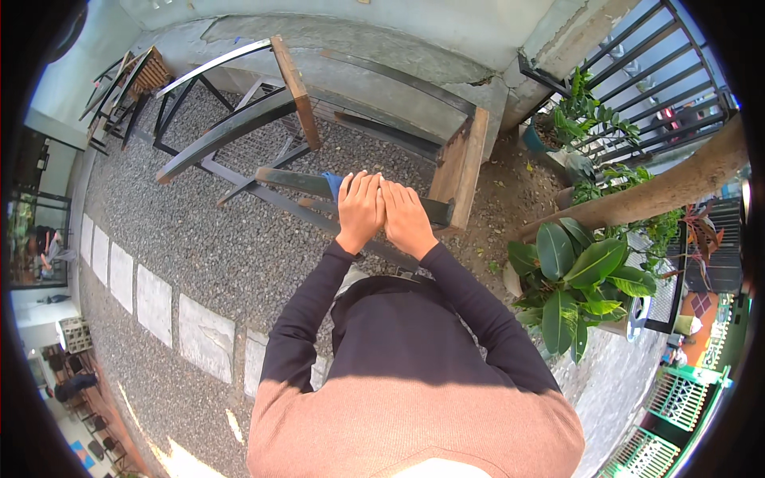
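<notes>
My left hand (362,210) and my right hand (408,217) lie side by side, thumbs together, their fingers bent over a dark wooden leg (291,181) of a piece of furniture turned on its side. A blue cloth (331,184) pokes out beside my left fingers, pressed against the leg. Whether the cloth reaches under my right hand is hidden. The leg runs into a brown wooden panel (462,171) to the right of my hands. Another dark rail (402,81) leaves the same panel farther away.
A second tipped wooden frame (295,92) stands to the left on grey gravel (159,215). Pale stepping slabs (205,334) cross the gravel. A leafy plant (578,271) and leaning trunk (653,183) are close on my right, near a black barred fence (653,80).
</notes>
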`<action>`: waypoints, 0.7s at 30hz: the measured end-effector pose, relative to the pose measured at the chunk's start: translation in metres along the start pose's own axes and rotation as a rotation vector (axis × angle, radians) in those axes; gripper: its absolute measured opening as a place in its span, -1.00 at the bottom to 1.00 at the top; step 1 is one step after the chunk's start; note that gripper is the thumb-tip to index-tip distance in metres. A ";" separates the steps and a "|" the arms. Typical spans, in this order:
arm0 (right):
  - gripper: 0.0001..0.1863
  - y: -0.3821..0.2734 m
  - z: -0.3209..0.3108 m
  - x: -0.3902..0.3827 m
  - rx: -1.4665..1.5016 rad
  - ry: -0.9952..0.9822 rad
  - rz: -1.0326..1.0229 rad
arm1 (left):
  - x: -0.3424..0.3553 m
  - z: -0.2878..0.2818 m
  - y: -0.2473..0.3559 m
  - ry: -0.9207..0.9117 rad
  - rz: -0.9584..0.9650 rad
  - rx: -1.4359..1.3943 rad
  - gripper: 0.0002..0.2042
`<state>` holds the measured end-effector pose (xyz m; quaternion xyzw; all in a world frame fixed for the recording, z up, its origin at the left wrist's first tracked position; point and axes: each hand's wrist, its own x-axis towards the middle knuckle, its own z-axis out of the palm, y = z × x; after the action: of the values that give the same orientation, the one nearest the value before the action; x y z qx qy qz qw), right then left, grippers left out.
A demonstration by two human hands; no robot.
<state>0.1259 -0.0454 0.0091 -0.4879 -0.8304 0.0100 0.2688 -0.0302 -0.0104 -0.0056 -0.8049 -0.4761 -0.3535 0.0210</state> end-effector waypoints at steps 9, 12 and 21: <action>-0.36 0.017 -0.017 -0.023 0.014 -0.012 0.042 | 0.002 0.014 0.027 -0.028 0.029 -0.026 -0.62; -0.35 0.022 -0.023 -0.029 -0.028 0.010 0.023 | 0.003 0.019 0.036 -0.037 0.036 -0.037 -0.62; -0.35 0.038 -0.035 -0.048 -0.003 0.003 0.046 | 0.004 0.030 0.060 -0.066 0.048 -0.056 -0.62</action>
<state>0.1908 -0.0734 0.0077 -0.5075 -0.8185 0.0142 0.2688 0.0337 -0.0290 -0.0076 -0.8275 -0.4472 -0.3395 -0.0089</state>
